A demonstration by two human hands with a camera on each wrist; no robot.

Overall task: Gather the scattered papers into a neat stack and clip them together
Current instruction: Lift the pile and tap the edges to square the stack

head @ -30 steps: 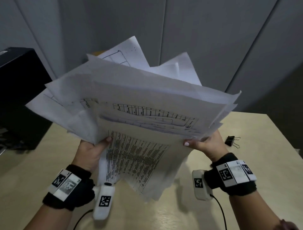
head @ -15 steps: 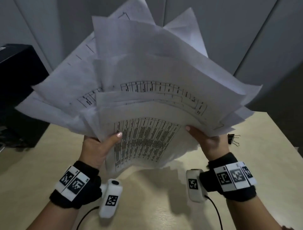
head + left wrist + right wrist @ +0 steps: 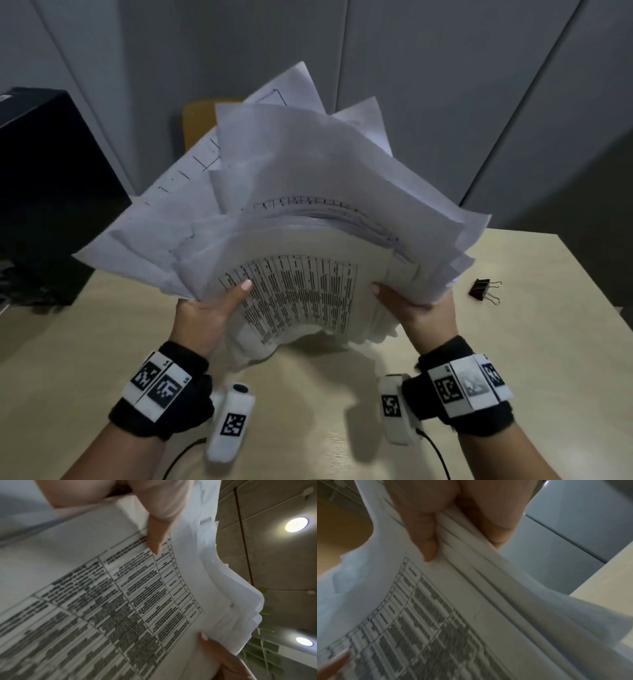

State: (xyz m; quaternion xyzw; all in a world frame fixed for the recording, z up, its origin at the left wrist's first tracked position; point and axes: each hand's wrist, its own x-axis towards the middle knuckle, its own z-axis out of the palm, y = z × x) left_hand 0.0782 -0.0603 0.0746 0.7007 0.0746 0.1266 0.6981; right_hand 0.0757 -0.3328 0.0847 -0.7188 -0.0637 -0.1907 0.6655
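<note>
Papers (image 3: 301, 212) hang above the desk (image 3: 308, 428) as a loose, fanned bundle, held upright between both hands, with their lower edges just over the wood, possibly touching it. On the left, the left hand (image 3: 202, 315) grips the bundle's lower left side, its thumb (image 3: 154, 534) pressed on the printed table of the front sheet and its other fingers hidden behind. The sheets splay out up and away from both grips, corners pointing different ways, so the bottom edges are what I judge must be knocked level on the desk next. The right hand (image 3: 414, 311) pinches the lower right side, thumb (image 3: 426, 545) in front. Further right, the binder clip (image 3: 484, 290) lies on the desk, apart from the papers and nearer the right hand.
</note>
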